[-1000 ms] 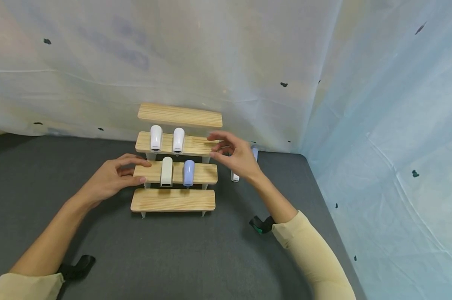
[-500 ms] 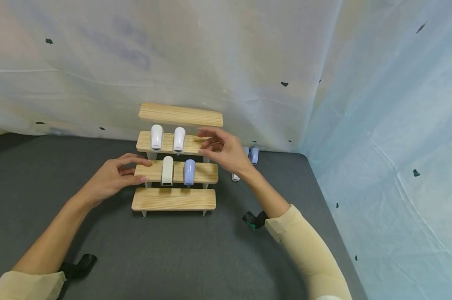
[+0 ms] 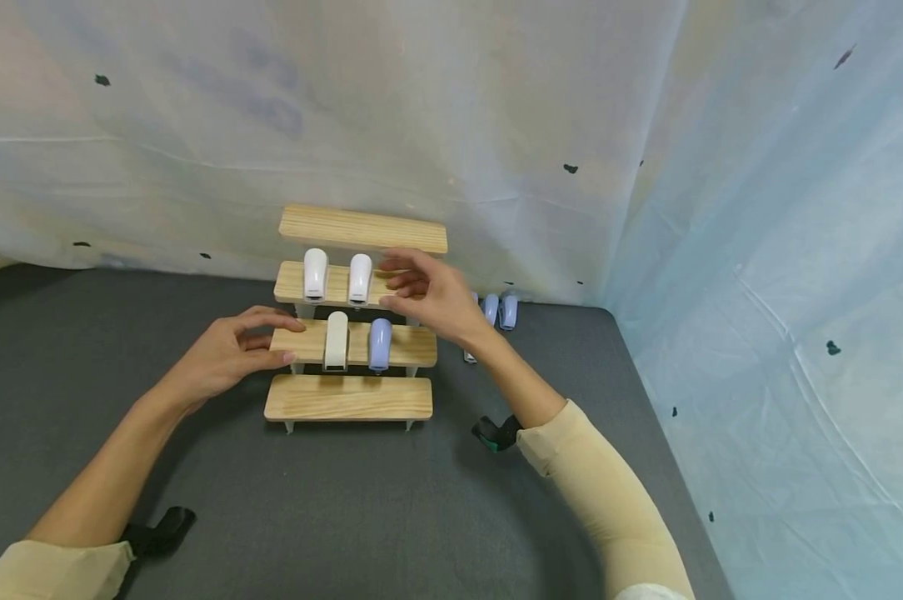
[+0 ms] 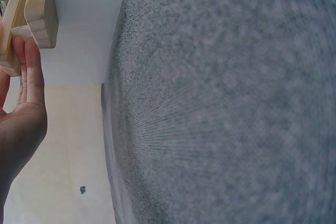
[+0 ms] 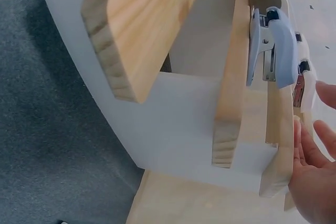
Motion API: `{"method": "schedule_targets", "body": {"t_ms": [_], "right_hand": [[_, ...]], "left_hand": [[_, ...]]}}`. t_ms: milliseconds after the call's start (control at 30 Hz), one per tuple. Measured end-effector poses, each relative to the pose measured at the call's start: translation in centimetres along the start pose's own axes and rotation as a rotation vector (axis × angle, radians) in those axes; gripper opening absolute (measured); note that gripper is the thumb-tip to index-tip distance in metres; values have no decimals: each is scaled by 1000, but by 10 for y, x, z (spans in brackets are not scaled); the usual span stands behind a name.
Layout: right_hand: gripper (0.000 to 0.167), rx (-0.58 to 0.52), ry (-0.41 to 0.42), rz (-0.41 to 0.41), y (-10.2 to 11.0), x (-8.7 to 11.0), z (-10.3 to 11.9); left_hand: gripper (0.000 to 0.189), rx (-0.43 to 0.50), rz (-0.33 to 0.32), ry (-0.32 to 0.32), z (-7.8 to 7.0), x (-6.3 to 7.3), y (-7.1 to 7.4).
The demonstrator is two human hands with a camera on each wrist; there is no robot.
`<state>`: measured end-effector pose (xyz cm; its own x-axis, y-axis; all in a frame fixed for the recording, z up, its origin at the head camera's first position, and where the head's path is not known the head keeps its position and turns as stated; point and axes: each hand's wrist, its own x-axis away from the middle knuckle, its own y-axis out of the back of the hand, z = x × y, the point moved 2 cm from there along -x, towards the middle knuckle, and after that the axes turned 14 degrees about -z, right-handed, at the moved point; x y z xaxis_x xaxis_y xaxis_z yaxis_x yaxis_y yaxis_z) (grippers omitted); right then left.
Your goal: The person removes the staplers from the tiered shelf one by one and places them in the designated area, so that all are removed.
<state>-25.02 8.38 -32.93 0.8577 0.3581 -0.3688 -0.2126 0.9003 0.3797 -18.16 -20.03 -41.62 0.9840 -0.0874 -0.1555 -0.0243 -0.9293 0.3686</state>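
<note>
Right hand (image 3: pixel 435 296) poised at the right end of the upper-middle shelf (image 3: pixel 337 285), thumb and fingers apart with no stapler visible between them; the nearer white stapler (image 3: pixel 360 279) stands just beside its fingertips, left of them. A sideways brush could knock that stapler into the other white stapler (image 3: pixel 316 273) or off the shelf's front edge. Below, on the lower-middle shelf (image 3: pixel 311 345), the cream stapler (image 3: pixel 336 342) and the blue stapler (image 3: pixel 380 343) might be struck by anything falling. Left hand (image 3: pixel 219 354) grips that shelf's left end; an uneven pull there could probably skew the stand on the counter (image 3: pixel 346 508).
</note>
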Motion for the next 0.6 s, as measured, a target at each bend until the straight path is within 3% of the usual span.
{"method": "schedule_targets", "body": {"t_ms": [300,600], "right_hand": [[60,128,40,17,-9,-8,2],[64,216,26,32,-21,-13,5]], "left_hand": [[46,34,9,32,3,1,2],[46,48,12,37,2,3,2]]}}
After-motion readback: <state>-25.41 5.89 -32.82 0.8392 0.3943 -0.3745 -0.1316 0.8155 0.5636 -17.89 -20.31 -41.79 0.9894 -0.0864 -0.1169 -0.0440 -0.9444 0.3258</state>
